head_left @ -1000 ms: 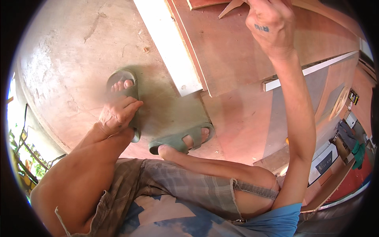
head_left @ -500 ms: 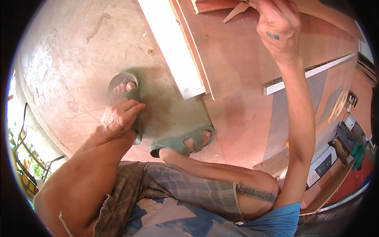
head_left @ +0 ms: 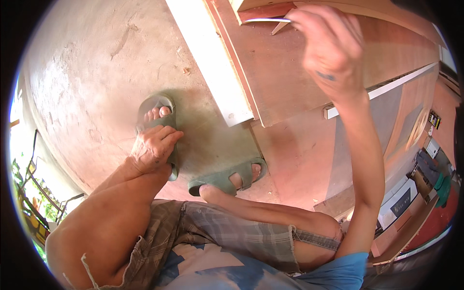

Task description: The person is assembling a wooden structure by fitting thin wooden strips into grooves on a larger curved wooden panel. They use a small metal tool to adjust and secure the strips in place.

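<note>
Far left: greenery (head_left: 38,188) and dark bars (head_left: 33,208) seen past the floor (head_left: 96,92) edge. Bare left leg (head_left: 92,232) bent; left hand (head_left: 155,144) hung past it, over the left sandal (head_left: 157,102). Left grip: fingers curled down, narrow; whether anything is pinched cannot be told. Toes exposed at the sandal's front.

Right of that, right sandal (head_left: 217,181), worn, set on the floor and turned sideways. Check-patterned shorts (head_left: 232,224) and blue printed shirt (head_left: 208,266) seen at bottom. White board (head_left: 208,58) laid lengthwise, its near end above the right sandal, brown panel (head_left: 285,77) just beside it.

Top centre: thin bright strip (head_left: 263,20) held in the right hand (head_left: 333,48), above the panel. Right grip: closed on the strip's right end, hand motion-blurred. Strip's left end seen at the corner of a wood frame (head_left: 275,7); contact cannot be told. Tapered wood piece (head_left: 280,28) seen just below the strip, partly overlapped by it.

Further right: white-edged rail (head_left: 411,77), passed behind the right wrist. Far right: white box (head_left: 398,203), green cloth (head_left: 442,189) beyond it.
</note>
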`<state>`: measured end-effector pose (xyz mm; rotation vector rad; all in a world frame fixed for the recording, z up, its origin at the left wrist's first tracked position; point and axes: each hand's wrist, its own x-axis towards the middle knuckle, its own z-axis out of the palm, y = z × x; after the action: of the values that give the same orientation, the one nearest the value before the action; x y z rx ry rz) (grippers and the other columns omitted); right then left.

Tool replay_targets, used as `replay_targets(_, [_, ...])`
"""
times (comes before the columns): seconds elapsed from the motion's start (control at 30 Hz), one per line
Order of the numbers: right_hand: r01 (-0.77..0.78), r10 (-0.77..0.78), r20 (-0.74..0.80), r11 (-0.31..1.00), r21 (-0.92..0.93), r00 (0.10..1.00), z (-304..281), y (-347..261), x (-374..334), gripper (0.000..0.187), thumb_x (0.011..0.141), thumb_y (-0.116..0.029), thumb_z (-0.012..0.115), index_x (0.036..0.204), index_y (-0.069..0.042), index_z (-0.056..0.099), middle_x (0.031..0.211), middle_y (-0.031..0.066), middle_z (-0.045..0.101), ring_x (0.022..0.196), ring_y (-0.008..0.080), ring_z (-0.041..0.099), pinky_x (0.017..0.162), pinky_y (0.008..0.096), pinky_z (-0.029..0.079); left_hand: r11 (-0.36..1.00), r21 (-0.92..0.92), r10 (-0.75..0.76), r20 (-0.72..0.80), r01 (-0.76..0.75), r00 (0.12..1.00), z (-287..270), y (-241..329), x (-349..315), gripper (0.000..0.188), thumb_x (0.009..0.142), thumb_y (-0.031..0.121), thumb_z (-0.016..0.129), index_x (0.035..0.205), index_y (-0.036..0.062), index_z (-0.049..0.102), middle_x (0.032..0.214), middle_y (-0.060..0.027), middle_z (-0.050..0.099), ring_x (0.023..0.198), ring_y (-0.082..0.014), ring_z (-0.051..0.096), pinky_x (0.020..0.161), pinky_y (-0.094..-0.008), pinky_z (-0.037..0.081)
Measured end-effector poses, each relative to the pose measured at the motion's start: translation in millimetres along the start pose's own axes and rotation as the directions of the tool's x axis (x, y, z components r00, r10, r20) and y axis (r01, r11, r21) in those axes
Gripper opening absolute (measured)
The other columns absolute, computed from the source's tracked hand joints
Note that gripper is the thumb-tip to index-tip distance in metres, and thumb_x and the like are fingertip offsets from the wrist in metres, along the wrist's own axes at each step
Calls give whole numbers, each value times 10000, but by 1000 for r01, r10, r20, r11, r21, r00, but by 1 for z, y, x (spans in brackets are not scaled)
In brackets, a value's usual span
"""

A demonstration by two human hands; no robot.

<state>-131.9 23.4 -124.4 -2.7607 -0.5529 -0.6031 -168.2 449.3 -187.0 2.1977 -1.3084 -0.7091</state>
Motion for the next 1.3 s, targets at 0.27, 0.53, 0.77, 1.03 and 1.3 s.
replay_targets(0.27, [-927,762,531,267,263,370,-29,-36,9,165,991,-158,639,1021,-10,706,786,56,736,557,174,588,532,343,448,978,53,203,-20,-202,979,-3,-17,-4,276,790,23,685,1058,62,743,954,-44,696,768,-231,672,672,-373,564])
replay_targets(0.53, [-944,903,361,122,307,234,10,-62,-1,313,1008,-211,644,1229,3,703,840,74,774,689,136,664,672,320,526,984,109,149,-102,-138,984,26,-28,14,309,757,61,719,1055,127,760,914,5,712,741,-239,676,631,-395,516])
replay_targets(0.77, [-883,940,110,259,391,324,37,-83,5,208,965,-73,661,1139,16,734,792,135,763,695,217,741,700,338,584,989,87,127,-52,-122,990,30,-34,9,318,752,74,708,1056,148,762,913,11,712,732,-248,656,619,-411,516])
replay_targets(1.03, [-885,946,70,267,381,315,55,-104,10,217,960,-92,658,1126,24,736,763,145,754,648,239,724,660,345,572,982,57,182,-75,-178,981,31,-40,10,305,748,73,711,1040,151,757,914,17,711,726,-236,670,620,-426,511])
replay_targets(1.3, [-896,966,214,40,443,148,32,-97,21,245,983,-108,641,1163,31,733,804,121,769,720,187,736,693,334,573,987,3,160,-82,-160,984,32,-38,7,349,736,84,726,1078,151,754,951,11,714,741,-241,672,624,-449,510])
